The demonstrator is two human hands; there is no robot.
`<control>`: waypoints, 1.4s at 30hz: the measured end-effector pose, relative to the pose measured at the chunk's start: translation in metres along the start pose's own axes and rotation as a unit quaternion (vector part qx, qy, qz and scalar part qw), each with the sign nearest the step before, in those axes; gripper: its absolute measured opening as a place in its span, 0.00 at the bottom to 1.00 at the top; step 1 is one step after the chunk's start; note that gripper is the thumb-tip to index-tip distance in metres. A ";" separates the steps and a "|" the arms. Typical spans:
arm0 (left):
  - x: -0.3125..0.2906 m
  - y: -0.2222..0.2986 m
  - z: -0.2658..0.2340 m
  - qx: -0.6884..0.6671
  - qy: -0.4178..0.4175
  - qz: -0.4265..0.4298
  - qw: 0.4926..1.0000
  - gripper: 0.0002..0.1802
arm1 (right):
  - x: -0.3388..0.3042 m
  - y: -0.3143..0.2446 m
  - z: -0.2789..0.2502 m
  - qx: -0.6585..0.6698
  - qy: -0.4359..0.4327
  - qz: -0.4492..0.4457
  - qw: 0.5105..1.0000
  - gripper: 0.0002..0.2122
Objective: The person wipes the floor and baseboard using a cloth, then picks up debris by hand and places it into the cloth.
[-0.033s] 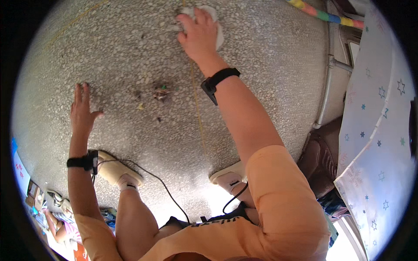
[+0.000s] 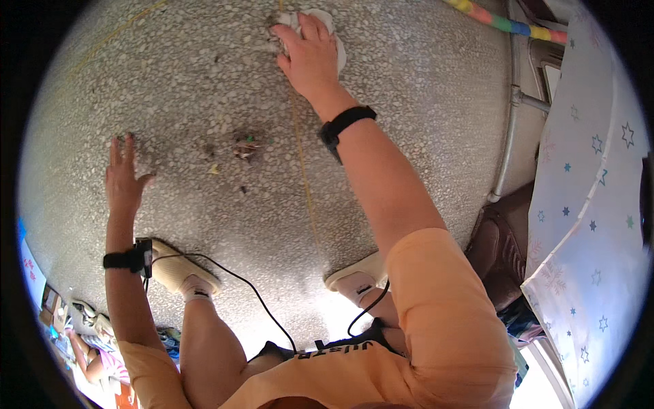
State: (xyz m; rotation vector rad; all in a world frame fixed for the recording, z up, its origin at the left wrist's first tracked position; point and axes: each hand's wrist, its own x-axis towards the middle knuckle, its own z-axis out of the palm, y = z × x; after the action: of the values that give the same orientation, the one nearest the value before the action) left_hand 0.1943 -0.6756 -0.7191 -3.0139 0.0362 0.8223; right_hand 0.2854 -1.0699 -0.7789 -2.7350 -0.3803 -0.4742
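Observation:
Far ahead on the speckled stone floor (image 2: 422, 116), my right hand (image 2: 313, 65) presses down on a white cloth (image 2: 342, 56). Its fingers are bent over the cloth, which shows past the hand on both sides. To the left, my left hand (image 2: 125, 177) is held out with its fingers stretched and the thumb apart. Nothing is in it, and its fingertips seem to be at the floor. Between the hands lies a small heap of debris (image 2: 247, 146), with a yellowish scrap (image 2: 214, 169) and a dark bit (image 2: 242, 189) nearby.
My slippered feet (image 2: 170, 267) stand near the lower middle. A black cable (image 2: 238, 278) runs from my left wrist. At the right are a metal pipe frame (image 2: 507, 143), brown shoes (image 2: 497, 252) and a star-patterned cloth (image 2: 586, 198). Another person (image 2: 92, 358) shows at the lower left.
The view of the floor and debris shifts slightly left. My left hand also sits a little further left in the picture, and my right hand stays on the cloth.

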 end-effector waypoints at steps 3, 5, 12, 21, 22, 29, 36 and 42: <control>-0.020 0.065 -0.017 -0.047 0.091 0.069 0.992 0.52 | -0.032 0.039 -0.046 0.114 -0.078 0.064 0.988 0.14; -0.055 0.136 -0.060 -0.165 0.065 0.205 0.963 0.51 | -0.067 0.074 -0.092 0.191 -0.108 0.189 0.957 0.20; -0.068 0.344 -0.036 -0.278 -0.104 0.334 0.895 0.60 | -0.316 0.195 -0.184 -0.060 0.064 0.490 0.867 0.26; 0.003 0.400 -0.001 -0.158 -0.114 0.154 0.969 0.75 | -0.303 0.252 -0.208 -0.272 0.079 0.640 0.714 0.24; 0.002 0.396 0.002 -0.155 -0.120 0.147 0.969 0.75 | -0.263 0.253 -0.190 -0.208 0.105 0.557 0.797 0.20; 0.007 0.402 -0.017 -0.123 -0.214 0.107 0.963 0.73 | 0.020 0.137 -0.046 -0.130 -0.083 -0.006 0.988 0.15; 0.006 0.396 -0.016 -0.122 -0.221 0.086 0.964 0.72 | 0.076 0.156 -0.055 0.098 -0.188 -0.082 0.974 0.16; 0.006 0.402 0.012 -0.119 -0.142 0.118 0.976 0.78 | -0.022 0.331 -0.123 -0.143 -0.058 0.077 0.985 0.16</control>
State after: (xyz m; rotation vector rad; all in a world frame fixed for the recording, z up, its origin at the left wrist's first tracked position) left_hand 0.1827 -1.0776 -0.7363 -3.1141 0.3179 1.3645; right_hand 0.3358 -1.4205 -0.7703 -3.0491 -0.1346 -0.3534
